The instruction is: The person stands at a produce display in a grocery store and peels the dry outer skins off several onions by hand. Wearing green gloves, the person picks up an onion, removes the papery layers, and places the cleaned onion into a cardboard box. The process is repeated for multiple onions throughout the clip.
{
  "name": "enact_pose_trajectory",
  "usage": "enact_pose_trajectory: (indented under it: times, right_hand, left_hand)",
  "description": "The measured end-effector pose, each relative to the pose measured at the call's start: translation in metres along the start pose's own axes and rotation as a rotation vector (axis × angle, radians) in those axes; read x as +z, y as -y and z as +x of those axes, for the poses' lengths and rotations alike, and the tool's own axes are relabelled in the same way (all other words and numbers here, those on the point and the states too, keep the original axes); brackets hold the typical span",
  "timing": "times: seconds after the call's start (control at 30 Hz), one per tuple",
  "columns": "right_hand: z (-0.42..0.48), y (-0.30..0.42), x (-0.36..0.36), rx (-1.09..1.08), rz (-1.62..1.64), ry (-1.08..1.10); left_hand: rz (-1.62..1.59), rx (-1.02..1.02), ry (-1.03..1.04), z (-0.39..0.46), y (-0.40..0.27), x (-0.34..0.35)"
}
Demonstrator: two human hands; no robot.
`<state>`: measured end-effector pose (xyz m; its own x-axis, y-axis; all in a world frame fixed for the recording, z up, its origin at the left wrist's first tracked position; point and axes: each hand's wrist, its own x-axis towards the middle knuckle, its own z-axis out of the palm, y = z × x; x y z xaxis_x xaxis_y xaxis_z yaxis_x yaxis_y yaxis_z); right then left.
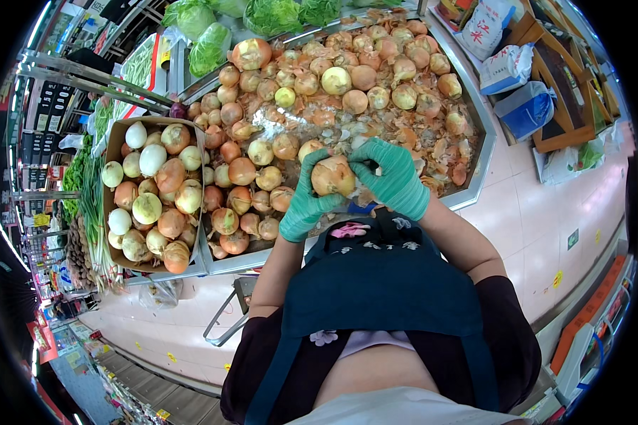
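Note:
A large yellow-brown onion [333, 176] is held up in front of the apron, above the near edge of a metal-rimmed display bin [486, 159]. My left hand [307, 199], in a green glove, grips it from the left with the thumb below and fingers above. My right hand [393, 175], gloved alike, has thumb and fingertips pinched at the onion's upper right side; whether a bit of skin is between them I cannot tell. Loose onions [243, 171] and dry peeled skins [404, 133] fill the bin around both hands.
To the left stands a cardboard box [108, 159] heaped with onions, some peeled white. Green lettuces or cabbages [274, 16] lie beyond the bin. Scallions [93, 212] hang left of the box. Bagged goods [525, 109] and a wooden shelf [569, 127] are at the right.

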<state>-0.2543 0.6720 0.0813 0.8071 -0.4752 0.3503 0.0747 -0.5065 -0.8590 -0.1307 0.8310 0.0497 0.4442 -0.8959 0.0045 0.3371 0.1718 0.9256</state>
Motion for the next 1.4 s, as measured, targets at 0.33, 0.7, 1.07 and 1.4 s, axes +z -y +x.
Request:
enact_pose_trajectory:
  times: [0.33,0.7,1.07,1.4]
  right_hand:
    - [0.002,0.007,0.007,0.037,0.104,0.061]
    - [0.001,0.005,-0.001,-0.063,0.083,0.207]
    - [0.007,0.002,-0.006,-0.135,0.071,0.126]
    - [0.004,0.012,-0.001,-0.378,-0.167,0.023]
  left_hand:
    - [-0.027,0.015,-0.101,-0.002,0.006,0.009]
    - [-0.073,0.059,-0.048,0.004,0.005,0.009]
    - [-0.018,-0.030,-0.095,-0.001,0.007,0.015]
    - [0.156,-0.044,-0.101,-0.007,-0.005,0.017]
